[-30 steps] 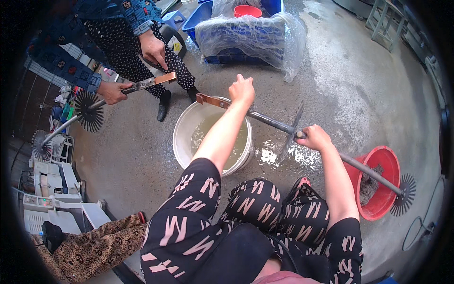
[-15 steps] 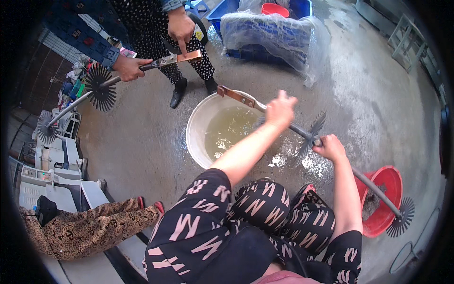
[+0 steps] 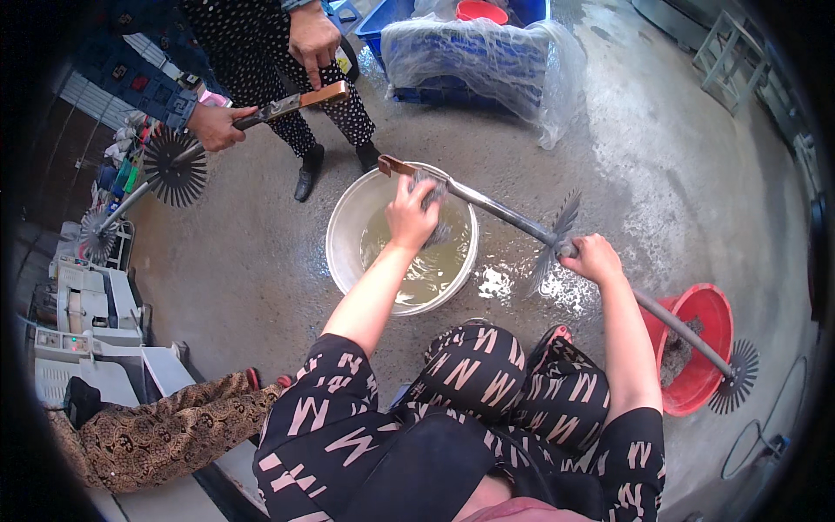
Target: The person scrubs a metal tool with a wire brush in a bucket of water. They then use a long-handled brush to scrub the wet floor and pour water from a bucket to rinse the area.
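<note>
A long grey metal rod (image 3: 497, 206) slants across in front of me, with a copper-coloured strip (image 3: 396, 165) at its far left end. Toward its middle sits a slotted fan-like disc (image 3: 566, 219), and another slotted disc (image 3: 739, 376) is at the lower right end. My right hand (image 3: 593, 259) is closed round the rod beside the middle disc. My left hand (image 3: 410, 216) presses a crumpled grey cloth or pad (image 3: 437, 233) against the rod near the strip. Under that end stands a white bucket (image 3: 334, 248) of murky water.
A red bucket (image 3: 726, 322) with greyish contents stands at right. Across from me, another person's hand (image 3: 216, 127) holds a similar rod (image 3: 274, 109). Behind is a blue crate (image 3: 465, 70) draped with netting. Machinery (image 3: 100, 296) and someone's patterned trousers (image 3: 174, 426) are at left.
My left hand has moved left along the rod toward the copper strip, and the grey cloth or pad now shows in it. My right hand keeps its hold by the middle disc.
</note>
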The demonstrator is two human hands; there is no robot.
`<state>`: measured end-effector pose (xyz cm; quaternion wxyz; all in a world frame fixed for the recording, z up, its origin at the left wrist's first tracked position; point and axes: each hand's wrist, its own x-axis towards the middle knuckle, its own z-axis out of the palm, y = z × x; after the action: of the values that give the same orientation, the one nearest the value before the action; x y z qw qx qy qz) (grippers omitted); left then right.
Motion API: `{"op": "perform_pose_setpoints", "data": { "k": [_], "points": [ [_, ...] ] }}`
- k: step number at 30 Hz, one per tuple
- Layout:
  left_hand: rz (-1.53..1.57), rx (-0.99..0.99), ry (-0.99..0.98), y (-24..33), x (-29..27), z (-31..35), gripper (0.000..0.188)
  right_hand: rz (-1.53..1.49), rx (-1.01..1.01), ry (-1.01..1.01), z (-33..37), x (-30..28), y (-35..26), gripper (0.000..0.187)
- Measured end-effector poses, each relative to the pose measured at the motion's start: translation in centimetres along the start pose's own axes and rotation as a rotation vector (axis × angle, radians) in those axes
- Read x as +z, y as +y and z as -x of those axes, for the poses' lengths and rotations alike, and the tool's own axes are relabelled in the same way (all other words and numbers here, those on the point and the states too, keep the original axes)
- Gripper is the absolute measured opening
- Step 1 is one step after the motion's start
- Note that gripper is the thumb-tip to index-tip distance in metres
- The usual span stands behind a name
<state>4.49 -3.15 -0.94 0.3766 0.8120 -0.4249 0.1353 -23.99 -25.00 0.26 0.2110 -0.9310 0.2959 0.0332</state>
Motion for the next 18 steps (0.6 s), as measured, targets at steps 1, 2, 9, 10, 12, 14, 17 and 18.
{"op": "perform_pose_setpoints", "data": {
  "k": [1, 2, 9, 10, 12, 14, 17, 18],
  "points": [
    [-0.087, -0.047, -0.18, -0.7, -0.4, 1.3, 0.025, -0.012, 0.004, -0.02, -0.1, 0.1, 0.0, 0.031],
    [-0.174, -0.092, -0.362, -1.2, -0.6, 2.3, 0.027, -0.014, 0.02, -0.025, 0.0, 0.1, -0.1, 0.03],
    [-0.528, -0.368, -0.876, -11.9, 6.5, 11.8, 0.048, 0.027, -0.003, -0.013, -0.2, -0.1, -1.3, 0.031],
    [-0.44, -0.363, -0.999, -11.6, 6.5, 11.2, 0.051, 0.029, 0.004, -0.01, -0.1, -0.1, -1.0, 0.031],
    [-0.252, -0.342, -1.253, -9.8, 5.8, 8.5, 0.056, 0.033, 0.029, -0.003, 0.5, 0.0, -0.1, 0.031],
    [0.116, -0.384, -1.169, -7.9, 2.9, 5.4, 0.055, 0.027, 0.021, 0.01, 0.5, -0.1, 0.0, 0.031],
    [0.399, -0.157, -0.521, -1.9, -1.7, 2.1, 0.047, 0.04, 0.015, -0.011, 0.1, -0.2, -0.6, 0.03],
    [0.404, -0.062, -0.319, 0.6, -1.9, 0.9, 0.046, 0.038, 0.017, -0.02, 0.2, 0.0, -0.7, 0.031]
  ]
}}
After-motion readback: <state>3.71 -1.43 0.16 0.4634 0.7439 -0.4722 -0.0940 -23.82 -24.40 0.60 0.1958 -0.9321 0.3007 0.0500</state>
